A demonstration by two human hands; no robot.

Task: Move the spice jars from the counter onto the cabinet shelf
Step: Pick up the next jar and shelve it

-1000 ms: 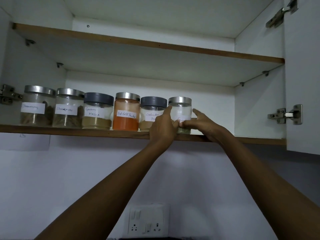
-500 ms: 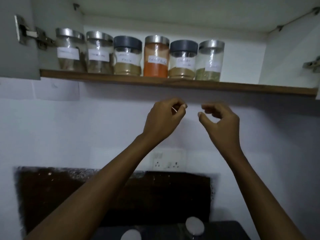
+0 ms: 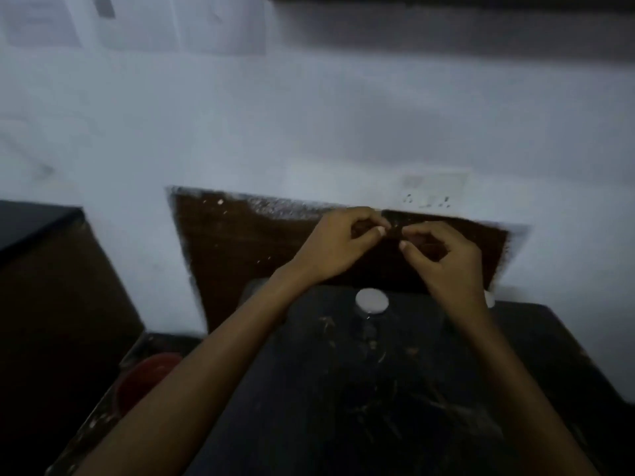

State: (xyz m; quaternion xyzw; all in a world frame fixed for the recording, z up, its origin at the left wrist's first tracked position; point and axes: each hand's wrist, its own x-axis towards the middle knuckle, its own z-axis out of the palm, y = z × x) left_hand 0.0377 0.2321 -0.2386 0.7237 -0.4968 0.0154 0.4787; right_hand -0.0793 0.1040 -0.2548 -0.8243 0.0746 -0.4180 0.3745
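So from where I stood, the job wasn't finished. One spice jar (image 3: 372,301) with a pale round lid sat upright on the dark counter (image 3: 395,389), right at the back edge against the wall, not yet moved. Just right of that jar, a bit of something white poked out from behind the person's wrist, and left of it a greyish shape hid behind the other forearm. Those could have been more jars, but it was too blurry and covered up to say.

Both hands hung in the air above and a little behind the jar, touching nothing. The left hand (image 3: 338,242) had its fingers loosely curled with the thumb close to the forefinger, nothing in it. The right hand (image 3: 446,259) looked the same, loosely curled and empty. The two were close together, fingertips nearly meeting.

Way above the jar, only the dark underside of the cabinet (image 3: 446,1) showed, so I couldn't tell how many were already up on the shelf. A socket plate (image 3: 433,190) sat on the wall up and right of the jar, and a red bowl (image 3: 147,376) down to its left.

My guess: at least this one left to grab and lift.
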